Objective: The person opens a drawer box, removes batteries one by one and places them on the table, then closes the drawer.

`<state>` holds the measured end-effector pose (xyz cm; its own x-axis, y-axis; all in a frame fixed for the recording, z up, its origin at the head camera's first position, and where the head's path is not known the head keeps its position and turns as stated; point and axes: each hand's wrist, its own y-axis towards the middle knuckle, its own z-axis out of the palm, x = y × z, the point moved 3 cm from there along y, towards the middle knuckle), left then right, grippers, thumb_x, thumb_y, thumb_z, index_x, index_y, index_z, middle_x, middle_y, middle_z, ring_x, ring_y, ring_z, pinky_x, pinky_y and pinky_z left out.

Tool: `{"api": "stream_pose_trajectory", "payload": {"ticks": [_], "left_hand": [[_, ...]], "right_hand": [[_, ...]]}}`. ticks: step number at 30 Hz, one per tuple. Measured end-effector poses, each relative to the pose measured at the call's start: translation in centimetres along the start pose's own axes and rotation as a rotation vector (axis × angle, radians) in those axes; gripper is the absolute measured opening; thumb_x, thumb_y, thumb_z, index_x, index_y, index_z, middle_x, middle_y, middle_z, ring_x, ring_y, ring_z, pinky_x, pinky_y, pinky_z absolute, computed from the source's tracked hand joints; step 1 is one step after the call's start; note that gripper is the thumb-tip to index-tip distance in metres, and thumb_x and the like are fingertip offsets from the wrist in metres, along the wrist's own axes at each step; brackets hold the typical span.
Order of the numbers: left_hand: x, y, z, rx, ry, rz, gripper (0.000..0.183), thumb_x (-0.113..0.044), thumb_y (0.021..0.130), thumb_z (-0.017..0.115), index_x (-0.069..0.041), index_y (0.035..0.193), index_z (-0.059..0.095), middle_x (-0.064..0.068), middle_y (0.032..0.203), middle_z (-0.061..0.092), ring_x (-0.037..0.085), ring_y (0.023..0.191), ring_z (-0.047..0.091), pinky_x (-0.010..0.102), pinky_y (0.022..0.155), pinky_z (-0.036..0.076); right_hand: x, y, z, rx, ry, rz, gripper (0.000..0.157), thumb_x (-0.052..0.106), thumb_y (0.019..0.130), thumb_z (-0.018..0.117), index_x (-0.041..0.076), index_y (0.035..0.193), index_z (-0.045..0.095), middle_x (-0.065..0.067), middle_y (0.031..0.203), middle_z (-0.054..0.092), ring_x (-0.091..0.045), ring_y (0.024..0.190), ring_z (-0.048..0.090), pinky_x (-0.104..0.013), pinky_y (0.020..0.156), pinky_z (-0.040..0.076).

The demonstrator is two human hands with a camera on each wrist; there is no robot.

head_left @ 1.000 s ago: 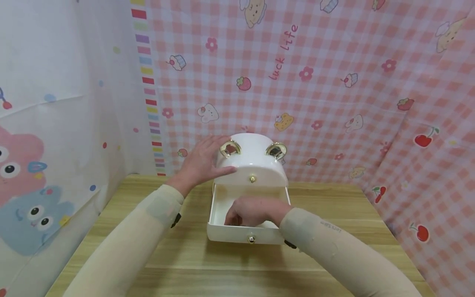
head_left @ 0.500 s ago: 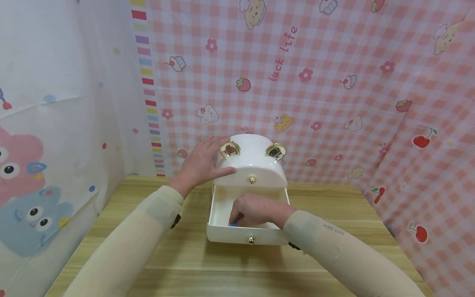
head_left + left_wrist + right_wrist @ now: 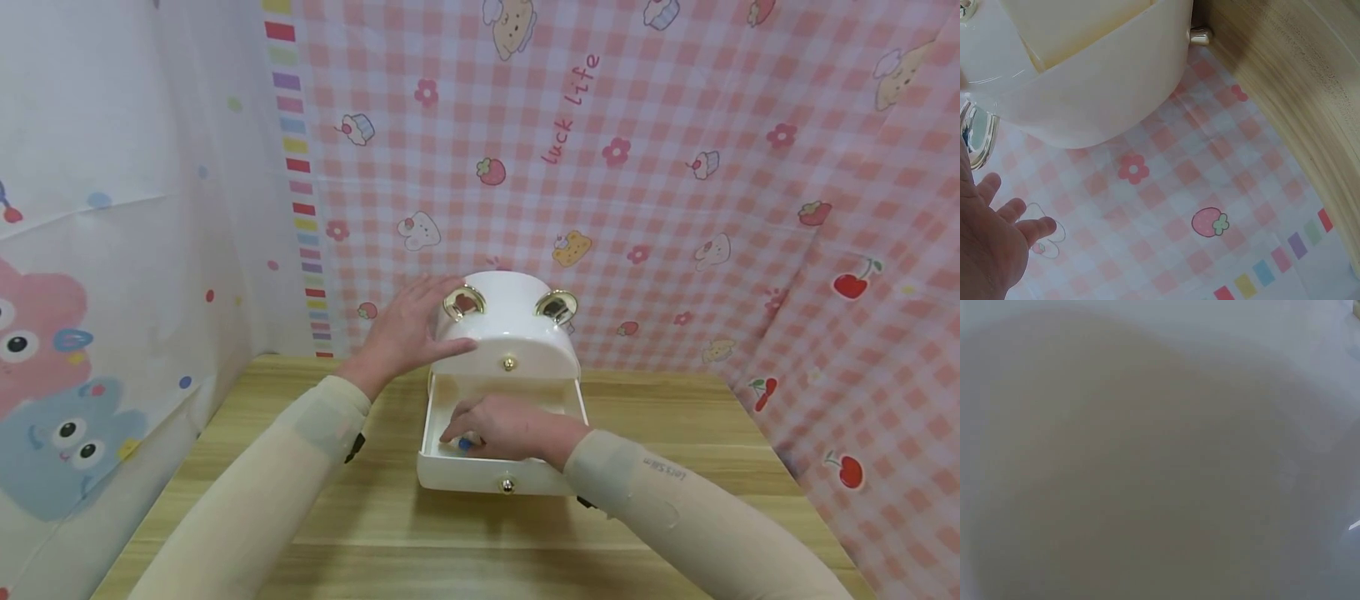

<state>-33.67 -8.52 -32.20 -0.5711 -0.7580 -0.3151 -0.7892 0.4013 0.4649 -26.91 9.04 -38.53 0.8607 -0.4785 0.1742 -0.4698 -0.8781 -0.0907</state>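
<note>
1. Centrally, a glossy white plastic cabinet with a rounded top [image 3: 517,304] stands on a light wood-grain counter [image 3: 375,533], two gold ring-shaped ears [image 3: 557,307] set on its upper part.
2. Its white lower drawer [image 3: 457,471] juts out toward the person; a round gold knob [image 3: 507,485] sits on the drawer front, and a second gold knob [image 3: 509,363] on the panel above.
3. The left hand [image 3: 405,329] rests against the cabinet's upper left side, beside the left ear, thumb laid across toward the front. Its grip is loose, with the fingers spread; the left wrist view shows several fingertips standing apart.
4. The right hand [image 3: 510,423] is inside the drawer, back of the hand upward, with fingers reaching toward the drawer's left wall.
5. A small blue object [image 3: 465,444] is in the front left part of the drawer, just below those fingers and partly hidden. Whether the right grip pinches it or merely covers it, I cannot tell; the right wrist view gives only a pale blur.
6. Cream sleeves cover both forearms [image 3: 660,492].
7. Behind hangs a pink-and-white checked cloth [image 3: 660,100] printed with strawberries, flowers and cupcakes; a white cartoon-printed cloth [image 3: 82,150] hangs at left.
</note>
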Motion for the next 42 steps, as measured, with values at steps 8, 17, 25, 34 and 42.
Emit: {"api": "stream_pose_trajectory", "payload": {"ticks": [8,17,25,34,42], "left_hand": [[0.0,0.0,0.1,0.0,0.002,0.0,0.096,-0.064,0.085,0.083,-0.025,0.163,0.044,0.008,0.168,0.047,0.041,0.161,0.034,0.061,0.132,0.028],[-0.1,-0.1,-0.1,0.013,0.014,-0.014,0.096,-0.064,0.085,0.083,-0.025,0.164,0.043,0.009,0.169,0.046,0.04,0.161,0.035,0.06,0.132,0.029],[-0.2,-0.1,-0.2,0.014,0.019,-0.01,0.096,-0.063,0.086,0.083,-0.025,0.164,0.043,0.007,0.169,0.047,0.037,0.161,0.035,0.059,0.133,0.028],[-0.2,0.0,-0.2,0.008,0.029,0.001,0.096,-0.062,0.086,0.084,-0.024,0.164,0.043,0.008,0.168,0.048,0.038,0.16,0.036,0.06,0.132,0.029],[-0.2,-0.1,-0.1,0.012,0.029,-0.01,0.097,-0.064,0.085,0.083,-0.024,0.164,0.043,0.008,0.169,0.047,0.038,0.161,0.035,0.061,0.132,0.029]], "right_hand": [[0.0,-0.1,-0.1,-0.021,-0.045,-0.069,0.01,0.005,0.094,0.077,0.014,0.097,0.082,0.002,0.097,0.079,-0.009,0.095,0.071,-0.023,0.09,0.058],[0.1,-0.3,-0.5,0.052,-0.064,-0.088,0.018,-0.005,0.092,0.07,0.011,0.095,0.079,0.0,0.094,0.077,-0.01,0.086,0.065,-0.022,0.082,0.055],[-0.2,-0.7,-0.9,0.068,-0.02,0.023,0.027,-0.006,0.088,0.072,0.015,0.1,0.084,0.003,0.1,0.081,-0.007,0.09,0.069,-0.021,0.085,0.058],[-0.2,-1.1,-1.1,0.075,-0.156,0.043,0.026,0.004,0.085,0.079,0.019,0.105,0.085,0.005,0.102,0.083,-0.01,0.091,0.074,-0.028,0.083,0.062],[-0.4,-1.7,-1.5,0.071,-0.131,0.064,0.018,0.004,0.083,0.08,0.017,0.096,0.084,0.005,0.089,0.079,-0.006,0.074,0.059,-0.023,0.068,0.055]]}}
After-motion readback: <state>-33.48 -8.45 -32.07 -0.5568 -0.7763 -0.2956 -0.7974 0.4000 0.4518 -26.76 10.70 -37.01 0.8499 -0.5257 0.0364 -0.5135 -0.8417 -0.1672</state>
